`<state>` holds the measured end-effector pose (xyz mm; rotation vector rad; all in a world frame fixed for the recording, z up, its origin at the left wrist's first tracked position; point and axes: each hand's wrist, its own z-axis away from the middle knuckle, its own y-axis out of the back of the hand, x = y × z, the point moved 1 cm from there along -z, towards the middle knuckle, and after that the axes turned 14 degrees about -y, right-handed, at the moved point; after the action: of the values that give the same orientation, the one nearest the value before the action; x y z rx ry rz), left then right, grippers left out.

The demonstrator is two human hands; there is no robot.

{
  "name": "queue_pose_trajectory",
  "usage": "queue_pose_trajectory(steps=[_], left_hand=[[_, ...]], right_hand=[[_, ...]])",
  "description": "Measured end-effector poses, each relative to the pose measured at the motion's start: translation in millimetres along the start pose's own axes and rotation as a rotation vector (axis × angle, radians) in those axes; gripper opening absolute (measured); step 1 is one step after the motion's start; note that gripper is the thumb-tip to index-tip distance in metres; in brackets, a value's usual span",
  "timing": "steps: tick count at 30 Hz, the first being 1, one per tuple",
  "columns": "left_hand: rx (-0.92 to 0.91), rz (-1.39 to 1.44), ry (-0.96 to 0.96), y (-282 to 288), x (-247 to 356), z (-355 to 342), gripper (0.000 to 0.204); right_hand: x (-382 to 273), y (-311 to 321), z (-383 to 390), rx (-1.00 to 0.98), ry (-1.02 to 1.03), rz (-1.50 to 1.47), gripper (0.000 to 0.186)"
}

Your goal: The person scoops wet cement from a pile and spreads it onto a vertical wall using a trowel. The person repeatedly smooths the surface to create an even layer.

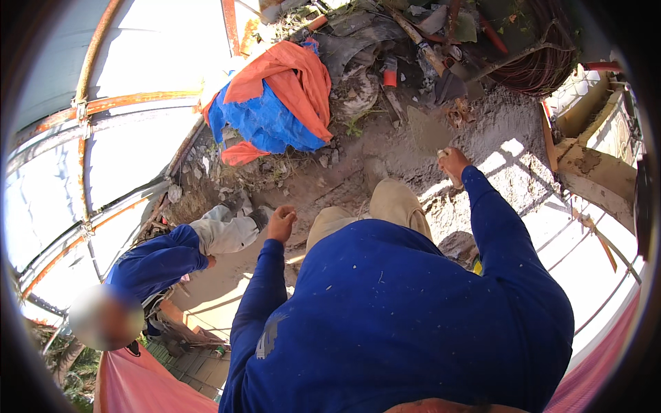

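My right hand [454, 165] is closed round the handle of a pointing-type trowel [427, 131], whose flat grey, mud-coated blade reaches away from me over the ground. Beside the hand lies a heap of grey wet-looking mortar or sand [506, 127], crossed by patches of sunlight. My left hand [281, 224] hangs to the left of my knees with its fingers loosely curled in, and nothing shows in it. Both arms wear long blue sleeves.
At the left another person in a blue top [155, 261] bends close by. Ahead lies a crumpled orange and blue tarp [275, 110]. Rubble and a coil of dark hose or wire [544, 62] fill the far side. Rusty metal poles [86, 82] frame pale sheets at left.
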<state>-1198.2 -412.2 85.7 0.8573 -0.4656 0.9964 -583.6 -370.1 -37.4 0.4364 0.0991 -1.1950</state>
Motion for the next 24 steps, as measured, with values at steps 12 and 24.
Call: queue_pose_trajectory(steps=[12,24], left_hand=[[-0.117,-0.123,-0.173,-5,40,-62,0.025],[-0.37,-0.26,-0.339,-19,86,-162,0.028]], right_hand=[[89,-28,9,-0.041,-0.075,-0.17,0.026],[133,-70,60,0.057,-0.07,-0.46,0.037]])
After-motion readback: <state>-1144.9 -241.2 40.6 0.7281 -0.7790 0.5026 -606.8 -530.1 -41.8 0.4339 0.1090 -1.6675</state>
